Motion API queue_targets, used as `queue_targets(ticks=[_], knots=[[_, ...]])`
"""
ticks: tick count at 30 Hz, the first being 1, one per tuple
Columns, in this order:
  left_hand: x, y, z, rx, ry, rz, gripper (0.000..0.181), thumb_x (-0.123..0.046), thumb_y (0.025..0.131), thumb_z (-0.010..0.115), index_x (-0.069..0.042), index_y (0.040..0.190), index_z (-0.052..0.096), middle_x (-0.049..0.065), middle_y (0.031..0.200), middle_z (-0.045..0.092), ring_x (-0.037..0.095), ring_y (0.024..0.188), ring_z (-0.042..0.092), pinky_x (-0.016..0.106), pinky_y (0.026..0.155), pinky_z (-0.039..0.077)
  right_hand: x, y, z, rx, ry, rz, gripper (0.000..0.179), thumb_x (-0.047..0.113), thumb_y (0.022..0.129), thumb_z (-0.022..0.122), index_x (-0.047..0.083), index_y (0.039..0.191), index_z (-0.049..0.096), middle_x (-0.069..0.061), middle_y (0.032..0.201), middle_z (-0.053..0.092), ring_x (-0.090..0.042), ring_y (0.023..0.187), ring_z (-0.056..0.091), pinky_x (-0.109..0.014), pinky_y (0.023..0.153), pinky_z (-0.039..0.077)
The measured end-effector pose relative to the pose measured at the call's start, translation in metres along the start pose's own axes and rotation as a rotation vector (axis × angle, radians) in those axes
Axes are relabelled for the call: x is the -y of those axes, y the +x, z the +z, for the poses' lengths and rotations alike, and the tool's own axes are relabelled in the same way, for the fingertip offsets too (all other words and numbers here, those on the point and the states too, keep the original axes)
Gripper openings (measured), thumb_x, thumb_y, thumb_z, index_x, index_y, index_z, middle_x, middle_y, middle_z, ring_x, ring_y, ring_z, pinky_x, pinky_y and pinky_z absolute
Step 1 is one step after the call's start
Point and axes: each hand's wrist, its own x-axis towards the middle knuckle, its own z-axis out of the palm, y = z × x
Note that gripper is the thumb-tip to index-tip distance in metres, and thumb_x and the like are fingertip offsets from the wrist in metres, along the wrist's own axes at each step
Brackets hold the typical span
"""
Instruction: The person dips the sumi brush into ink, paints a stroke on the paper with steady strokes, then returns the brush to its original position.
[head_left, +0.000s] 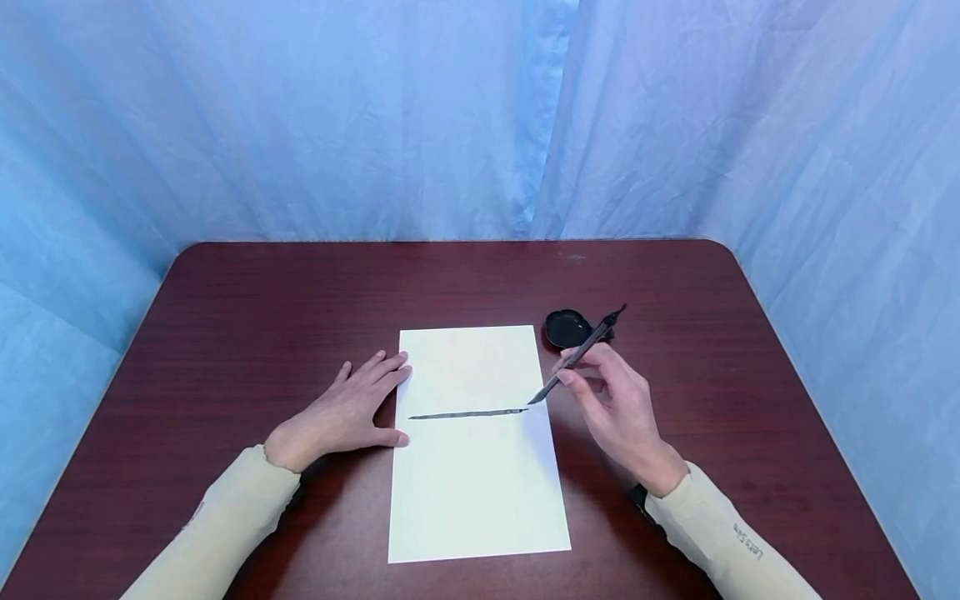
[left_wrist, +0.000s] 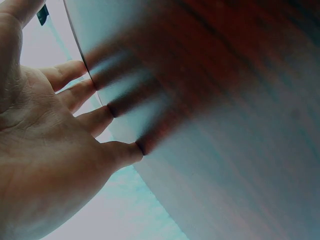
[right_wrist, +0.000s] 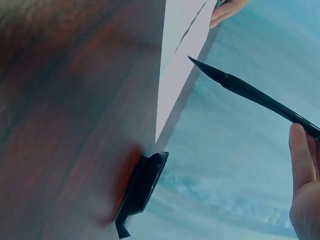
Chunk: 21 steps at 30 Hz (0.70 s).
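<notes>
A white sheet of paper (head_left: 476,492) lies on the table with one dark horizontal stroke (head_left: 465,414) across its middle. My left hand (head_left: 348,412) is spread flat at the sheet's left edge, its fingertips and thumb resting on the margin; the left wrist view shows its fingers (left_wrist: 95,122) straight and apart. My right hand (head_left: 615,404) pinches a dark ink brush (head_left: 577,356) midway along its handle. The brush leans up to the right, its tip close over the stroke's right end. In the right wrist view the pointed bristles (right_wrist: 207,70) are raised off the paper.
A small black ink dish (head_left: 566,328) stands just past the sheet's upper right corner, partly behind the brush and close to my right hand. The dark red-brown table (head_left: 285,308) has rounded far corners. Light blue curtains (head_left: 337,117) hang around it.
</notes>
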Motion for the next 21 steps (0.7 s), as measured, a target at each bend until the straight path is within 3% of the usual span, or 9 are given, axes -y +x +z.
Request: queue_targets(ticks=[6, 12, 21], knots=[[0.0, 0.0, 0.0, 0.001, 0.001, 0.001, 0.095, -0.047, 0.086, 0.083, -0.004, 0.159, 0.038, 0.012, 0.168, 0.03, 0.041, 0.155, 0.022, 0.077, 0.113, 0.019, -0.001, 0.002, -0.002, -0.053, 0.032, -0.018, 0.026, -0.008, 0.088, 0.076, -0.006, 0.112, 0.066, -0.02, 0.105, 0.068, -0.012, 0.089, 0.074, -0.017, 0.075, 0.058], [0.001, 0.0, 0.001, -0.001, -0.002, 0.0, 0.096, -0.047, 0.086, 0.083, -0.005, 0.159, 0.039, 0.012, 0.168, 0.029, 0.041, 0.155, 0.022, 0.077, 0.113, 0.019, 0.001, 0.005, -0.006, -0.072, 0.041, -0.014, 0.027, -0.009, 0.089, 0.075, -0.007, 0.114, 0.067, -0.016, 0.106, 0.07, -0.019, 0.089, 0.075, -0.018, 0.076, 0.058], [0.001, 0.0, 0.001, -0.004, 0.0, -0.002, 0.096, -0.046, 0.085, 0.084, -0.004, 0.159, 0.039, 0.012, 0.168, 0.03, 0.041, 0.155, 0.022, 0.077, 0.113, 0.019, 0.0, 0.008, -0.014, -0.104, 0.033, -0.005, 0.026, -0.006, 0.091, 0.074, -0.008, 0.115, 0.066, -0.018, 0.104, 0.071, -0.013, 0.091, 0.074, -0.017, 0.079, 0.057]])
